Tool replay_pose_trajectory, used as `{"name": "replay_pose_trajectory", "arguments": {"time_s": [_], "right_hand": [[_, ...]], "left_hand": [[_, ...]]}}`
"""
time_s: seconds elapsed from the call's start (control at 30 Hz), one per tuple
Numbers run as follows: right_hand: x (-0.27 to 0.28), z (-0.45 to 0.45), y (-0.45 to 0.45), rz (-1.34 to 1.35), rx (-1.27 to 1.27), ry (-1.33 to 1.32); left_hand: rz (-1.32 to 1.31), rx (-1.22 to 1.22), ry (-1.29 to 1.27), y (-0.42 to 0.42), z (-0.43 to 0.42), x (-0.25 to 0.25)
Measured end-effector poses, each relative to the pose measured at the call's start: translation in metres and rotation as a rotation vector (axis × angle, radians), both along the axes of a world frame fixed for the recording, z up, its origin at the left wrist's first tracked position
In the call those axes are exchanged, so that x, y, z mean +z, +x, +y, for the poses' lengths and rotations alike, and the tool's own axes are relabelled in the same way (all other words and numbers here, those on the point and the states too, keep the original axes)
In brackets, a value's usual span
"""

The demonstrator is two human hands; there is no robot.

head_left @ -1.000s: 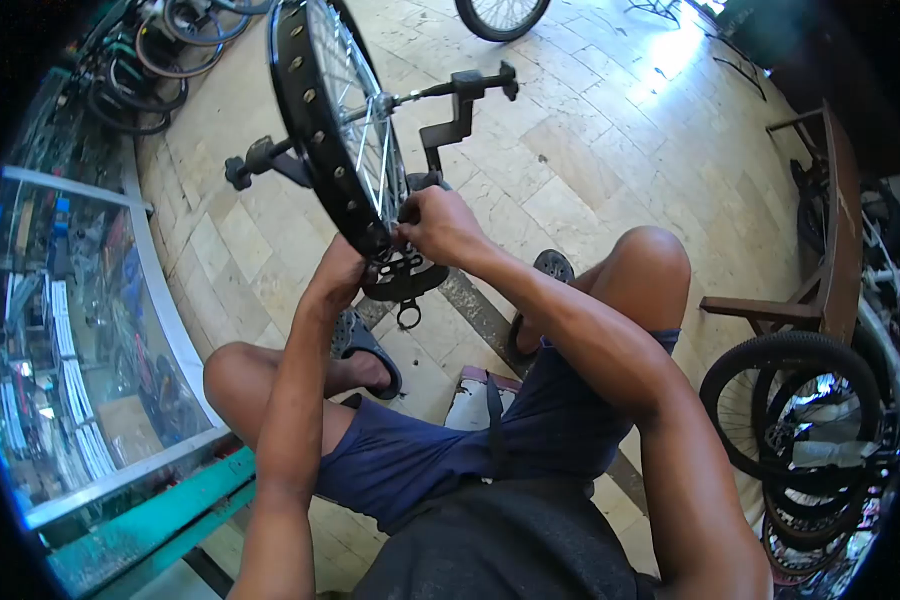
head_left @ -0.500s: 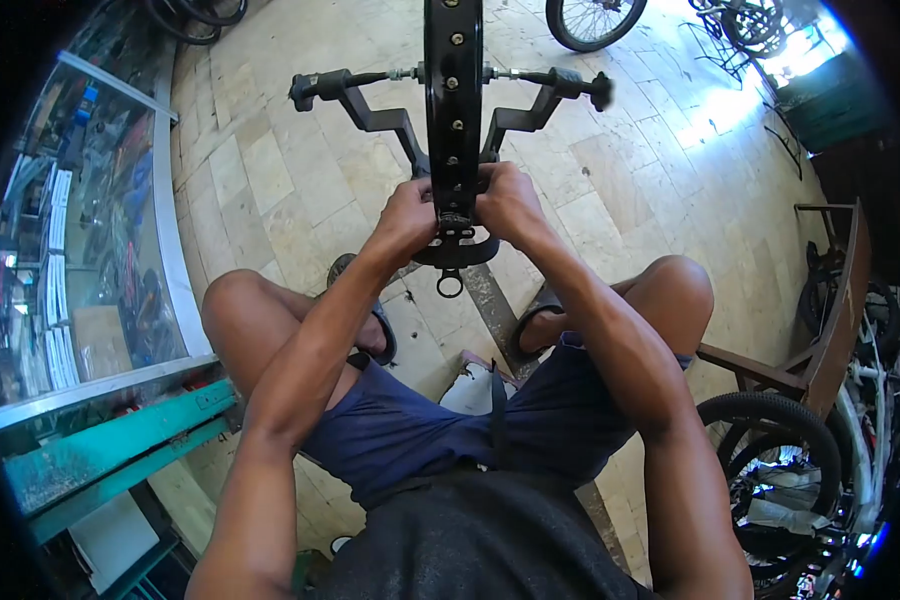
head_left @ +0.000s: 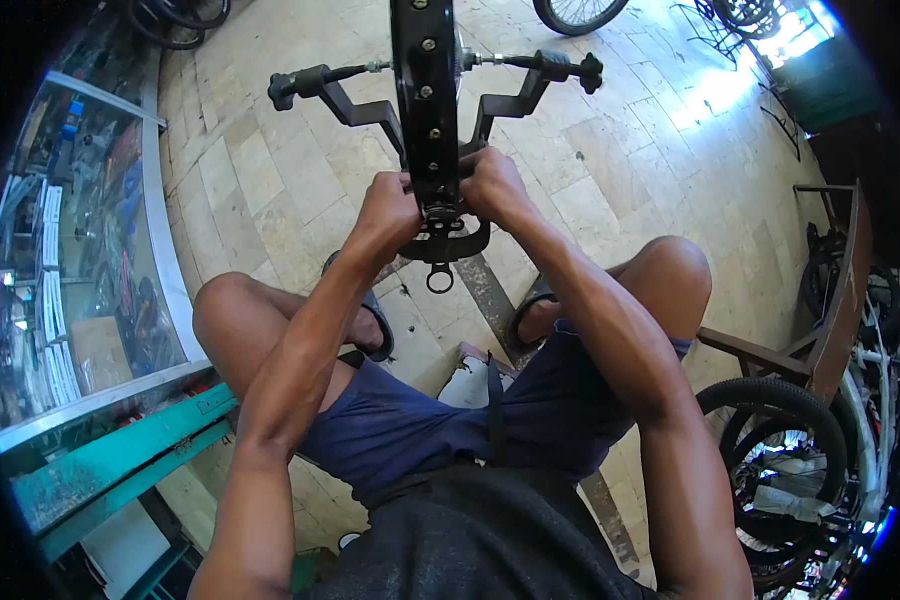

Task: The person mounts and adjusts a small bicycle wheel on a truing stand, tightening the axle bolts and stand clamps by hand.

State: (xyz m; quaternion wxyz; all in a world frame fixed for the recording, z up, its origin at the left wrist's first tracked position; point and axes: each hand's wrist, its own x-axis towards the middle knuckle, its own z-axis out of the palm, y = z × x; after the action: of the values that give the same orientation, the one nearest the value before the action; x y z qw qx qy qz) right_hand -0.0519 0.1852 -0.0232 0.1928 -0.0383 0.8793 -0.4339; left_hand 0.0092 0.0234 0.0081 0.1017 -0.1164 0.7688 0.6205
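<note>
A black bicycle rim (head_left: 426, 95) stands upright, edge-on, between the two arms of a black truing stand (head_left: 510, 104). My left hand (head_left: 391, 208) is at the lower left side of the rim, its fingers curled and mostly hidden behind it. On the lower right side, my right hand (head_left: 491, 184) has bent fingers reaching in beside the rim, the fingertips out of sight. What either hand grips cannot be made out. Just below the hands are the stand's lower bracket and a small metal ring (head_left: 439, 278).
A glass display case (head_left: 90, 250) and a green bench (head_left: 130, 450) are at the left. On the right are a wooden bench (head_left: 838, 300) and bicycle wheels (head_left: 780, 400). Another wheel (head_left: 578, 12) stands at the top. Between my feet lies a whitish object (head_left: 464, 385).
The view has turned, so the wheel, first seen at an angle, now appears edge-on. Since the middle frame, wheel and hands have shifted slightly left in view. Both hands stay at the rim's lower part.
</note>
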Motion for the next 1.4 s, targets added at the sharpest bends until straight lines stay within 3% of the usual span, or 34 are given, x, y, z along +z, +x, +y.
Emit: {"name": "replay_pose_trajectory", "arguments": {"time_s": [0.13, 0.3, 0.37, 0.5, 0.57, 0.67, 0.8, 0.87, 0.97, 1.13, 1.27, 1.4], "right_hand": [[-0.004, -0.001, -0.003, -0.006, -0.011, 0.116], [-0.012, 0.008, -0.005, -0.021, 0.047, -0.102], [-0.008, 0.009, -0.004, -0.028, -0.037, -0.185], [0.02, 0.032, -0.011, 0.013, -0.152, -0.084], [0.034, 0.04, -0.008, 0.017, -0.042, -0.05], [0.028, 0.04, -0.004, 0.032, 0.027, -0.104], [0.023, 0.028, 0.01, 0.04, 0.063, -0.135], [0.017, 0.017, 0.013, 0.02, 0.03, -0.111], [0.014, 0.011, 0.019, 0.06, -0.013, -0.08], [0.023, 0.007, 0.03, 0.027, -0.042, -0.084], [0.032, 0.005, 0.037, 0.067, -0.087, -0.035], [0.021, 0.011, 0.033, 0.101, -0.039, -0.14]], "left_hand": [[0.084, -0.027, 0.116, 0.001, 0.001, -0.003], [0.017, -0.169, -0.182, 0.003, -0.004, 0.024], [-0.113, -0.181, -0.069, -0.002, -0.024, 0.008], [-0.089, -0.192, -0.034, 0.0, -0.013, 0.038], [-0.081, -0.228, -0.022, -0.006, -0.018, 0.014], [-0.037, -0.2, -0.207, -0.011, -0.021, -0.005], [-0.064, -0.196, -0.178, -0.008, -0.014, 0.01], [-0.141, -0.124, 0.076, -0.009, -0.018, 0.01], [-0.177, -0.161, 0.113, -0.005, -0.018, 0.021], [-0.196, -0.096, 0.202, -0.008, -0.024, -0.026], [-0.096, -0.115, 0.089, -0.004, -0.02, -0.033], [-0.077, -0.027, -0.004, 0.007, 0.002, -0.003]]}}
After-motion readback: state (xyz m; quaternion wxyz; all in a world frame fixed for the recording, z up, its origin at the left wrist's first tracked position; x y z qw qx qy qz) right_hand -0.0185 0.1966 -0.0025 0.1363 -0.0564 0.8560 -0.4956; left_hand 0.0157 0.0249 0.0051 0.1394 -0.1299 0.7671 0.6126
